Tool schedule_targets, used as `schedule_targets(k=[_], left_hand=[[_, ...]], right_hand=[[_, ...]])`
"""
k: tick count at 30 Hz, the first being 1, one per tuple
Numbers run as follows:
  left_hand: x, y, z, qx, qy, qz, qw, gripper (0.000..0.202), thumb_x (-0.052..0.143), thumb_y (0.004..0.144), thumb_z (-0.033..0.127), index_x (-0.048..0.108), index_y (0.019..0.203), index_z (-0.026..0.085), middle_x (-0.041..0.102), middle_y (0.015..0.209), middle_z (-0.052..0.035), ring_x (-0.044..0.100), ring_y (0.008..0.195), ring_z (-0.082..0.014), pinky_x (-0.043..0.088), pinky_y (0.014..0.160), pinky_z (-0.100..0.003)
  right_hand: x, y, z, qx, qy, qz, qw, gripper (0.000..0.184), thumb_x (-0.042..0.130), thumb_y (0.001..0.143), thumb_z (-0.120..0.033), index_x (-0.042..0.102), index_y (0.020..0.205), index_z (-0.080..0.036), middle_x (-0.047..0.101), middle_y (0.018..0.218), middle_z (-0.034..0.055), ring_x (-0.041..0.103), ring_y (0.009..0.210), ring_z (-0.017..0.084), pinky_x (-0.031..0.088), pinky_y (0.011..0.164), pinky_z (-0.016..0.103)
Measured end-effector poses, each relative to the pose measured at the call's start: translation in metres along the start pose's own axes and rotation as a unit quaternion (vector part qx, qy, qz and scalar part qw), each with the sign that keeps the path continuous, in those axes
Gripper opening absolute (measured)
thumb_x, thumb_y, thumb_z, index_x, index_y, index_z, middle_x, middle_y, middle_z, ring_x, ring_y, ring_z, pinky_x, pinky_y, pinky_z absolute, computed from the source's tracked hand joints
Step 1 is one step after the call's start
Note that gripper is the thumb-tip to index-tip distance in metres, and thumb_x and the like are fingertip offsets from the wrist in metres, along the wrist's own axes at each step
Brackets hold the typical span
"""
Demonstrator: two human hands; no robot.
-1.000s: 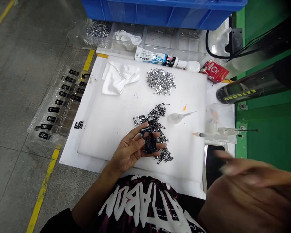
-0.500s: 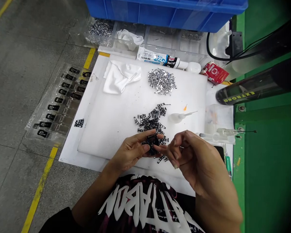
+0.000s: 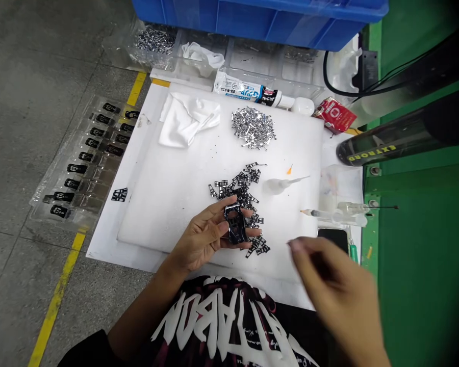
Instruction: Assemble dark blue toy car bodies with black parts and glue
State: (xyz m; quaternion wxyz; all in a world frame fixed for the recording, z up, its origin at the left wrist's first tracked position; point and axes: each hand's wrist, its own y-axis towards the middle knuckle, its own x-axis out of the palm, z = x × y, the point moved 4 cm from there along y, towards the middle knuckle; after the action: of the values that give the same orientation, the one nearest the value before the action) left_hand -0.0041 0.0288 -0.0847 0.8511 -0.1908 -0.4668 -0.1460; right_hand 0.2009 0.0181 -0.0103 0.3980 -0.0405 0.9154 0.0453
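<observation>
- The left hand (image 3: 204, 237) is closed in a loose way, and its fingers hold a dark glossy rectangular metal frame piece (image 3: 235, 224) above the white board.
- The right hand (image 3: 329, 275) is at 4 o'clock from the frame piece, near the lower right edge of the board. Its fingers are drawn narrow, but it is blurred, so I cannot tell if it holds something small.
- A loose pile of small black metal frame parts (image 3: 243, 186) lies at 12 o'clock, just beside the left hand, and some parts are also at 3 o'clock under the frame piece.
- A heap of small silver metal pieces (image 3: 253, 128) sits further on at 12 o'clock.
- A thick white plastic board (image 3: 160, 214) carries these things, and a crumpled white cloth (image 3: 185, 120) lies on it at 11 o'clock.
- A translucent squeeze bottle with a thin nozzle (image 3: 279, 186) lies at 2 o'clock, and a clear syringe (image 3: 329, 215) lies at 3 o'clock.
- A white glue tube (image 3: 245, 92) is at 12 o'clock, at the far edge of the board.
- A clear plastic tray with black parts (image 3: 76, 168) is on the grey floor at 9 o'clock.
</observation>
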Motion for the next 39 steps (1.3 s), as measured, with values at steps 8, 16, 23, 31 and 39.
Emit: schedule_targets(k=[8, 16, 23, 31, 39], left_hand=[[-0.002, 0.002, 0.000, -0.002, -0.021, 0.002, 1.000, 0.044, 0.048, 0.106, 0.015, 0.057, 0.144, 0.035, 0.067, 0.136, -0.0043, 0.068, 0.124, -0.0330, 0.063, 0.094, -0.040], [-0.001, 0.003, -0.001, -0.004, -0.018, 0.017, 1.000, 0.044, 0.052, 0.105, 0.017, 0.055, 0.144, 0.036, 0.071, 0.132, -0.0060, 0.068, 0.123, -0.0310, 0.062, 0.096, -0.040], [0.001, 0.003, 0.000, 0.013, -0.014, 0.057, 0.998, 0.038, 0.062, 0.100, 0.015, 0.062, 0.134, 0.032, 0.076, 0.125, -0.0046, 0.071, 0.119, -0.0247, 0.061, 0.098, -0.040], [-0.001, 0.003, 0.000, 0.007, -0.005, 0.071, 0.997, 0.039, 0.068, 0.096, 0.016, 0.062, 0.132, 0.031, 0.078, 0.118, -0.0047, 0.074, 0.112, -0.0217, 0.063, 0.089, -0.032], [-0.006, 0.002, -0.001, -0.002, 0.011, 0.094, 0.995, 0.041, 0.072, 0.093, 0.020, 0.064, 0.132, 0.031, 0.077, 0.120, -0.0053, 0.073, 0.111, -0.0239, 0.063, 0.091, -0.038]], right_hand=[[0.032, -0.032, 0.031, -0.154, -0.171, -0.093, 0.969, 0.023, 0.058, 0.101, -0.017, 0.066, 0.123, -0.020, 0.063, 0.105, 0.0051, 0.050, 0.055, 0.009, 0.035, 0.046, 0.027], [0.012, -0.012, -0.002, -0.157, -0.078, 0.006, 0.985, 0.012, 0.058, 0.099, -0.010, 0.059, 0.111, -0.014, 0.067, 0.102, 0.0078, 0.068, 0.090, 0.016, 0.056, 0.075, 0.026], [0.036, 0.012, -0.043, -0.188, -0.010, 0.068, 0.980, 0.036, 0.065, 0.093, -0.001, 0.062, 0.124, -0.019, 0.071, 0.109, 0.0082, 0.071, 0.098, 0.018, 0.060, 0.092, 0.031], [0.059, 0.010, -0.034, -0.234, -0.003, 0.078, 0.969, 0.047, 0.063, 0.089, 0.006, 0.063, 0.129, -0.018, 0.066, 0.109, 0.0119, 0.067, 0.098, 0.023, 0.061, 0.081, 0.038], [0.056, 0.013, -0.033, -0.236, 0.002, 0.041, 0.971, 0.048, 0.062, 0.089, 0.007, 0.063, 0.130, -0.018, 0.064, 0.111, 0.0117, 0.064, 0.105, 0.024, 0.059, 0.081, 0.037]])
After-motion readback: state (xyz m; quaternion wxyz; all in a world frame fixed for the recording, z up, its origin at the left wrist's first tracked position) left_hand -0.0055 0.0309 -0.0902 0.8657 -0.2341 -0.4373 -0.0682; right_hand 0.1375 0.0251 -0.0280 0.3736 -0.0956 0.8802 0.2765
